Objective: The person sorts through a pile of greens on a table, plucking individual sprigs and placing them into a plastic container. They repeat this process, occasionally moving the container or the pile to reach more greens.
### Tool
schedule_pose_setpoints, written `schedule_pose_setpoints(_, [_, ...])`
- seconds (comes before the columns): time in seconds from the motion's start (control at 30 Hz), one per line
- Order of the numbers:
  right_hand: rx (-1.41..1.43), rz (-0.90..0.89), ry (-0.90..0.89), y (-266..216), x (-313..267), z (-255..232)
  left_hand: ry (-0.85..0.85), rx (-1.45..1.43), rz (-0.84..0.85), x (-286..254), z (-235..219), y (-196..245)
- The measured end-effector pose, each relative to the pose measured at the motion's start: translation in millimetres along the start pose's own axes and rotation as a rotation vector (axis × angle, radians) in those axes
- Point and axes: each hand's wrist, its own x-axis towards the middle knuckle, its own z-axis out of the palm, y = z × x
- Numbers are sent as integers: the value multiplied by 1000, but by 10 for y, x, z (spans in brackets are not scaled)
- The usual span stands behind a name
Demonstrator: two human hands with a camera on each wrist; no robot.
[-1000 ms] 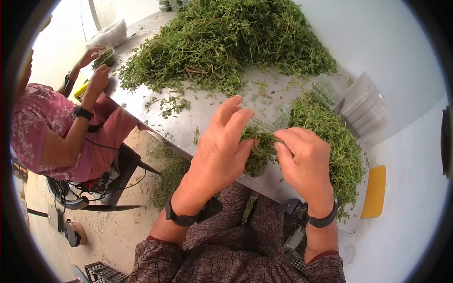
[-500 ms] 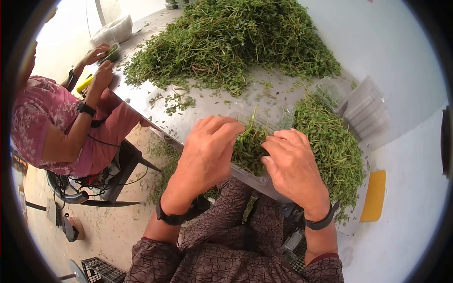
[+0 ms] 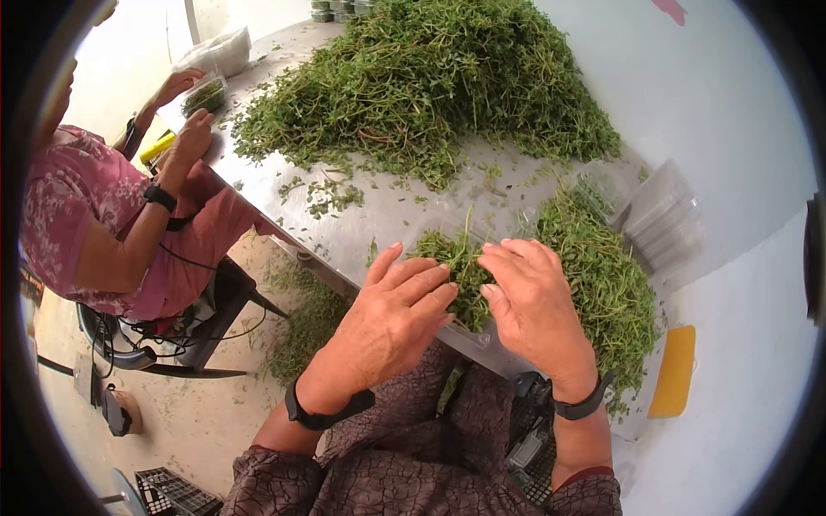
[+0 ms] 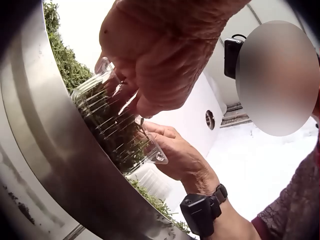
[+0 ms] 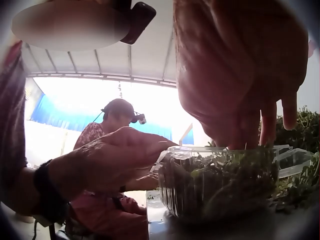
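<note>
A clear plastic clamshell box (image 5: pixel 215 192) full of leafy green sprigs (image 3: pixel 465 271) sits at the table's front edge, ribbed walls showing in both wrist views. My left hand (image 3: pixel 391 314) lies at the box's left side, fingers extended over the greens. From the other side, my right hand (image 3: pixel 538 310) reaches over the rim, its fingers pointing down into the sprigs in the right wrist view. Thumb and fingers of that hand stand apart. In the left wrist view, the left fingertips are partly hidden behind the box wall (image 4: pixel 107 117).
A large heap of greens (image 3: pixel 447 86) covers the back of the metal table (image 3: pixel 391 206); a smaller pile (image 3: pixel 602 292) lies to the right. Stacked clear containers (image 3: pixel 662 211) lean by the wall. At left, another person (image 3: pixel 112 224) handles a filled box (image 3: pixel 205 96).
My left hand came down from above the box, curled in, then spread its fingers over the greens. The right hand moved from pinching sprigs to resting its fingers among them.
</note>
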Motion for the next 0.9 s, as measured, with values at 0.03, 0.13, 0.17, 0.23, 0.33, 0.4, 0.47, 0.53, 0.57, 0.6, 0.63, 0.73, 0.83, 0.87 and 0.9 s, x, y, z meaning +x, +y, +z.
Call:
schedule_pose_setpoints(0.03, [-2,-3,0,-15,3,-12,4,1,-1,2,-2,0])
schedule_pose_setpoints(0.13, [20,-38,-92,-49,6,-38,3,-16,10,11,5,-1])
schedule_pose_setpoints(0.17, [13,-41,-100,-41,2,-19,4,-4,30,11,25,-11])
schedule_pose_setpoints(0.23, [2,-47,-105,-31,0,-7,10,9,54,9,43,-23])
schedule_pose_setpoints(0.33, [-3,-33,-108,-1,11,-39,10,-10,47,-11,25,-25])
schedule_pose_setpoints(0.4, [90,-25,-14,29,36,-101,55,-57,19,-35,-30,-22])
schedule_pose_setpoints(0.47, [61,-19,37,42,89,-169,78,-52,13,-68,-59,-58])
schedule_pose_setpoints(0.53, [32,-15,90,69,174,-204,100,-44,8,-72,-69,-77])
schedule_pose_setpoints(0.57, [-9,-54,100,86,227,-213,104,-54,3,-72,-67,-86])
schedule_pose_setpoints(0.6, [-48,-92,110,99,275,-219,107,-64,-4,-78,-65,-90])
schedule_pose_setpoints(0.63, [-47,-90,108,109,323,-210,104,-66,-5,-80,-64,-85])
schedule_pose_setpoints(0.73, [-9,-113,73,166,439,-126,86,-106,-41,-84,-53,-58])
schedule_pose_setpoints(0.83, [25,-122,3,249,519,-26,86,-91,-61,-121,-59,-61])
schedule_pose_setpoints(0.87, [43,-103,-52,272,548,-3,89,-85,-60,-138,-54,-74])
schedule_pose_setpoints(0.9, [59,-84,-106,292,563,19,94,-78,-57,-150,-50,-84])
